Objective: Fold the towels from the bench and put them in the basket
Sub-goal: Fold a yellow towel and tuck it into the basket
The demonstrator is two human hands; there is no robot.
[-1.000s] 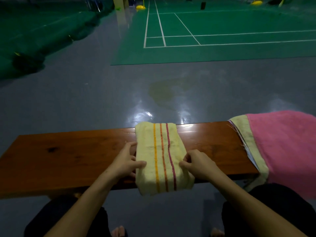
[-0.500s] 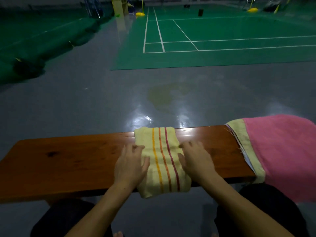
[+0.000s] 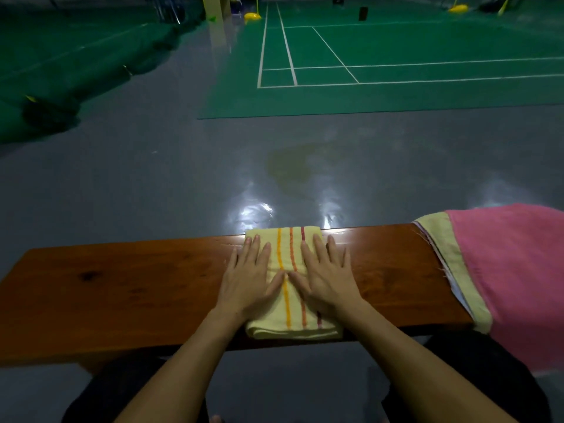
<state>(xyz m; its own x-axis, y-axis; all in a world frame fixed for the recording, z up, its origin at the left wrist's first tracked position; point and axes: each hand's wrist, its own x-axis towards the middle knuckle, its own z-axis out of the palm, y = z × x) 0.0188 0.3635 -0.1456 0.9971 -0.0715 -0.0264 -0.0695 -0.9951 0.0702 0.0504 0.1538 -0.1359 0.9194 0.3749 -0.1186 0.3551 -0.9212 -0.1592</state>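
the left hand (image 3: 248, 280) lies flat, fingers straight and spread, pressing on the left half of the folded pale yellow towel with orange and red stripes (image 3: 290, 312); the right hand (image 3: 328, 279) mirrors it on the right half, also flat and gripping nothing, the two thumbs nearly meeting over the orange stripe. a second ago both hands were curled at the towel's side edges, pinching them; half a second ago they were already coming onto its top. now they are spread on it, so the person appears to be smoothing a finished fold rather than making a new one. the towel sits on the glossy brown wooden table (image 3: 122, 288), its near edge at the table's front lip. by that reading this towel is ready to be carried off. to the right, a pink towel with a pale yellow border (image 3: 503, 270) drapes unfolded over the table's end, with more cloth edges showing under it, so folding remains. no basket or other container shows in the view, so what one may hold cannot be told.
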